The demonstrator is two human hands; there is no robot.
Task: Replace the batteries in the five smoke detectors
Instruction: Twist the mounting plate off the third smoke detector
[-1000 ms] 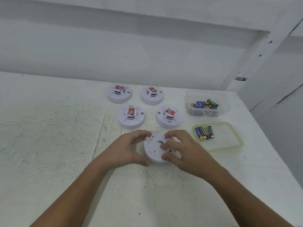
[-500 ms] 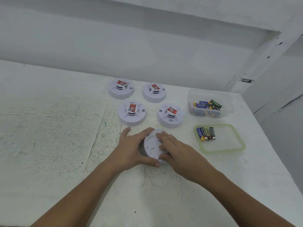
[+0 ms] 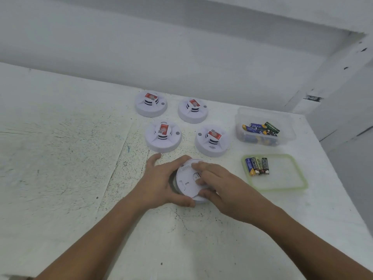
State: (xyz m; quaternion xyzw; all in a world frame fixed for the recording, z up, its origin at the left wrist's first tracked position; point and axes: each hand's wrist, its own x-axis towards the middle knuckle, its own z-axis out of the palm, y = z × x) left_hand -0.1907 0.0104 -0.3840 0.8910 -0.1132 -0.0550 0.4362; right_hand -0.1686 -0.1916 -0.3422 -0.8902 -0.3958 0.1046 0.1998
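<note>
A white round smoke detector lies back side up on the white table, tilted toward my left. My left hand grips its left rim, thumb at the near edge and fingers over the far edge. My right hand lies over its right half, fingers on the back plate and thumb at the near rim; what is under the fingers is hidden. Several other detectors stand face up behind it, each with a red label: two in the far row and two closer.
A clear plastic tub with several batteries stands at the back right. In front of it lies a green-rimmed lid holding several batteries at its left end. The table's right edge drops off close by; a white wall runs behind.
My hands have shifted on the detector: the left hand wraps further round its left rim, and the right hand's fingers have moved across the back plate. The view has moved slightly.
</note>
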